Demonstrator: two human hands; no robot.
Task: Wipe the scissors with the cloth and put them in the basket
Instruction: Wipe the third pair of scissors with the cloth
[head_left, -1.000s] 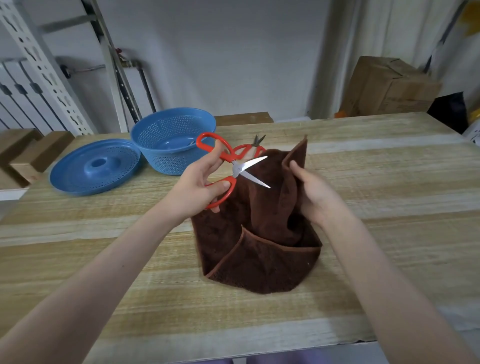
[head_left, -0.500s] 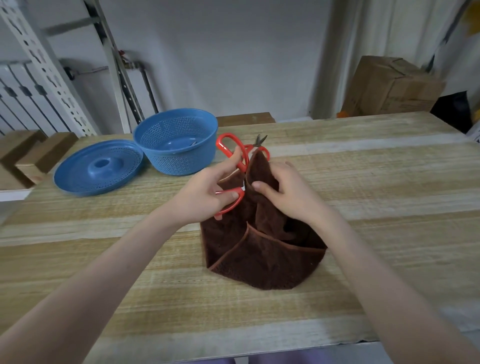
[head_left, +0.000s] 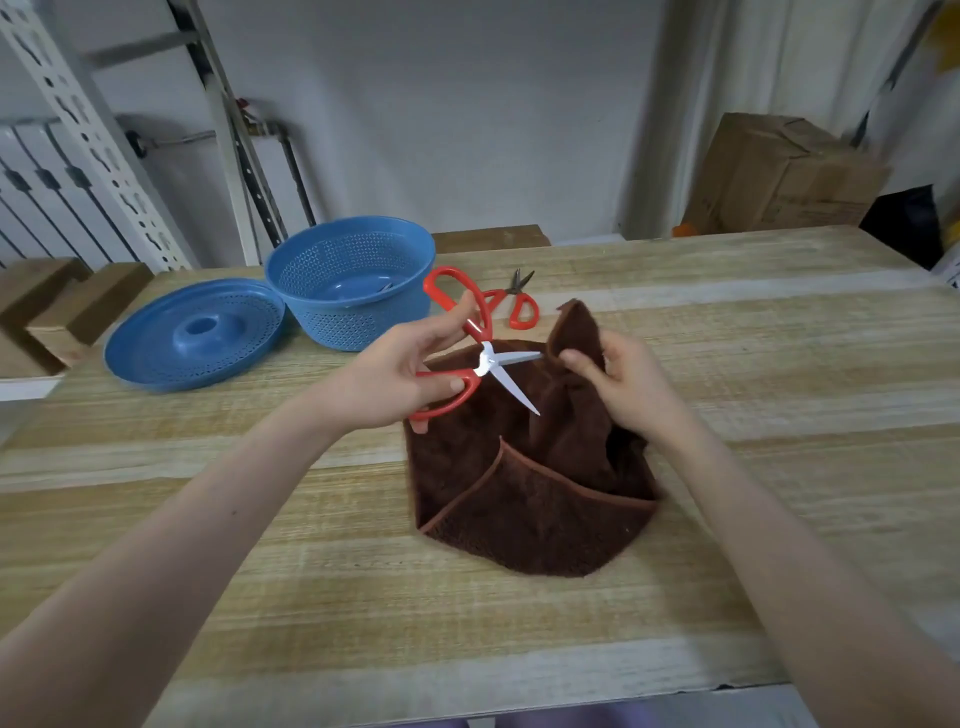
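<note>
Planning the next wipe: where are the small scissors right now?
In the head view, the small scissors lie on the table, just right of the blue basket, beyond the brown cloth.

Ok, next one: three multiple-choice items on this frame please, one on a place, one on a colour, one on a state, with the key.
1. Where do the small scissors lie, relative to the basket? A inside it; B on the table to its right; C under it.
2. What colour is the cloth? A brown; B blue; C white.
3. How are the blades of the large scissors in the left hand? A closed; B spread apart; C wrapped in cloth.
Key: 1 B, they lie flat on the wood beside it; 2 A, the folds are dark brown; 3 B, two bare blades form a V.
</note>
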